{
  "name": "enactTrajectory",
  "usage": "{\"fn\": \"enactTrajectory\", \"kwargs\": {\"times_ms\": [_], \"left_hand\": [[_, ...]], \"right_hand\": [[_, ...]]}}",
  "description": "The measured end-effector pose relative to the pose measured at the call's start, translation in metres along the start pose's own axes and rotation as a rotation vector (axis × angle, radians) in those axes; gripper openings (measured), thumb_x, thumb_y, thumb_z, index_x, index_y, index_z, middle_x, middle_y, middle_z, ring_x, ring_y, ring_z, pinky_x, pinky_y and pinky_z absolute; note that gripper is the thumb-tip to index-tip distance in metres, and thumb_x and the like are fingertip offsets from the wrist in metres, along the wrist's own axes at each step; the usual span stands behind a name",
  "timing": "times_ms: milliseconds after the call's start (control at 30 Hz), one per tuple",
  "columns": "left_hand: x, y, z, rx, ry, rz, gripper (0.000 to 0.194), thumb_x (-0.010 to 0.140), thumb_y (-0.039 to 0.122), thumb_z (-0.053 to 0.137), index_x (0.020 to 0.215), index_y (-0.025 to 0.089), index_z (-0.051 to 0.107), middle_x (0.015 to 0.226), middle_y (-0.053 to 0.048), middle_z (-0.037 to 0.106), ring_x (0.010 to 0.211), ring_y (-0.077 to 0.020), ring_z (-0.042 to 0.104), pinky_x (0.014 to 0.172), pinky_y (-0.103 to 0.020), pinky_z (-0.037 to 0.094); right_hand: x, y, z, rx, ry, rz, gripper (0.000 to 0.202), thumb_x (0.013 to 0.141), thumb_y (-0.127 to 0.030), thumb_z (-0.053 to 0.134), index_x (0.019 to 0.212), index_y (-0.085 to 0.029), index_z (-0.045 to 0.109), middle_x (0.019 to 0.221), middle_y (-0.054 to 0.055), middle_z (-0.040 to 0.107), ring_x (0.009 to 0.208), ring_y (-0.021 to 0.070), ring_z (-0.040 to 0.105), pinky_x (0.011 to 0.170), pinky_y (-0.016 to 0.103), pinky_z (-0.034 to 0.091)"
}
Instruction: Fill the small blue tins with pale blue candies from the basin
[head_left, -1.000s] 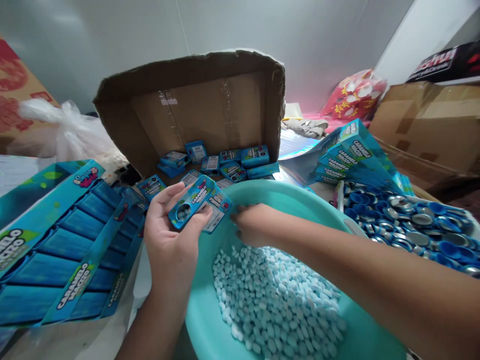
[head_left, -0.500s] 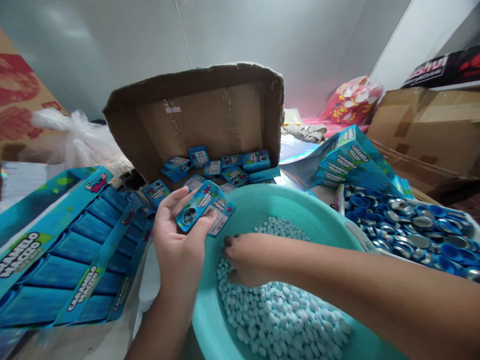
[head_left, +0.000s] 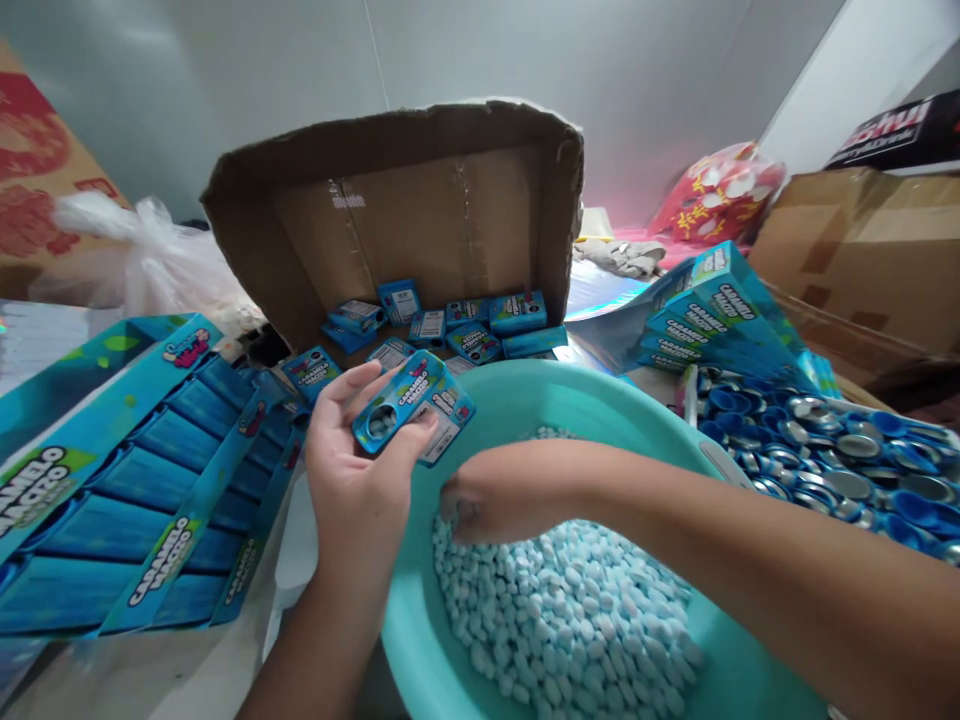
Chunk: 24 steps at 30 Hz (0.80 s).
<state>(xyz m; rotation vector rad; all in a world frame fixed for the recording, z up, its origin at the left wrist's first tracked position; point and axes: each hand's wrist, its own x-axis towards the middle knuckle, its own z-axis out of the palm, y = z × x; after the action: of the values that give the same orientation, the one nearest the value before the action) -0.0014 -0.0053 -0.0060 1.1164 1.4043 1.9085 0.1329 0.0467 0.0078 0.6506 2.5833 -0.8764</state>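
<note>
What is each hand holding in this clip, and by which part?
The left hand pinches a small blue candy box by its lower edge, thumb against fingers. The right hand is dug into the pale blue candies; its grasp cannot be told.

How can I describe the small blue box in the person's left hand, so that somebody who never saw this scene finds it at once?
Start at the big turquoise basin of pale blue tablets in the foreground. Above its left rim the left hand holds a small blue candy box. Unlike the same boxes lying in the brown cardboard tray behind, it is lifted up and shows a round hole in its end.
</note>
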Motion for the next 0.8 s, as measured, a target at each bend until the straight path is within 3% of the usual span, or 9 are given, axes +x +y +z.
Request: {"fn": "enactTrajectory", "kwargs": {"times_ms": [67, 167, 367, 567, 700, 800], "left_hand": [[0.0, 0.001, 0.0, -0.004, -0.002, 0.004, 0.053, 0.067, 0.014, 0.084, 0.115, 0.026, 0.065, 0.109, -0.002, 0.071, 0.084, -0.0164, 0.072, 0.074, -0.025, 0.06], [-0.001, 0.003, 0.001, 0.002, -0.011, -0.006, 0.053, 0.068, 0.013, 0.084, 0.116, 0.028, 0.064, 0.11, -0.001, 0.07, 0.086, -0.0164, 0.071, 0.077, -0.026, 0.06], [-0.002, 0.003, 0.001, 0.032, 0.0, 0.004, 0.053, 0.069, 0.015, 0.083, 0.116, 0.028, 0.064, 0.112, -0.002, 0.068, 0.089, -0.0184, 0.071, 0.079, -0.029, 0.06], [-0.002, 0.001, 0.0, 0.063, 0.005, 0.009, 0.053, 0.067, 0.017, 0.083, 0.116, 0.026, 0.064, 0.111, -0.003, 0.069, 0.088, -0.019, 0.071, 0.079, -0.031, 0.06], [-0.002, 0.001, 0.0, 0.062, -0.003, 0.013, 0.053, 0.069, 0.018, 0.082, 0.117, 0.025, 0.063, 0.113, -0.004, 0.07, 0.088, -0.0198, 0.072, 0.08, -0.032, 0.06], [-0.002, 0.002, 0.0, 0.039, 0.005, 0.009, 0.052, 0.068, 0.016, 0.083, 0.115, 0.026, 0.064, 0.112, -0.003, 0.069, 0.086, -0.0184, 0.071, 0.078, -0.03, 0.06]], "right_hand": [[0.001, 0.007, -0.002, -0.113, 0.086, 0.121, 0.036, 0.091, -0.035, 0.056, 0.119, -0.017, 0.071, 0.109, 0.012, 0.075, 0.09, 0.0275, 0.07, 0.073, 0.034, 0.053], [0.004, 0.015, -0.001, -0.162, 0.119, 0.234, 0.048, 0.091, -0.033, 0.058, 0.132, -0.01, 0.062, 0.127, 0.02, 0.067, 0.105, 0.0338, 0.068, 0.085, 0.04, 0.055], [0.008, -0.002, 0.012, -0.185, 0.042, 0.203, 0.056, 0.09, -0.037, 0.064, 0.134, -0.002, 0.059, 0.138, 0.026, 0.058, 0.116, 0.036, 0.064, 0.098, 0.04, 0.053], [0.005, -0.026, 0.016, -0.165, -0.137, 0.09, 0.06, 0.091, -0.049, 0.059, 0.132, -0.006, 0.062, 0.132, 0.023, 0.062, 0.107, 0.0342, 0.067, 0.087, 0.041, 0.058], [0.005, -0.023, 0.012, -0.129, -0.184, 0.029, 0.058, 0.091, -0.047, 0.058, 0.134, -0.008, 0.062, 0.133, 0.019, 0.061, 0.108, 0.0342, 0.066, 0.088, 0.042, 0.057], [0.003, -0.018, 0.008, -0.117, -0.193, 0.0, 0.054, 0.091, -0.048, 0.057, 0.129, -0.01, 0.066, 0.127, 0.017, 0.065, 0.101, 0.0319, 0.067, 0.076, 0.039, 0.056]]}}
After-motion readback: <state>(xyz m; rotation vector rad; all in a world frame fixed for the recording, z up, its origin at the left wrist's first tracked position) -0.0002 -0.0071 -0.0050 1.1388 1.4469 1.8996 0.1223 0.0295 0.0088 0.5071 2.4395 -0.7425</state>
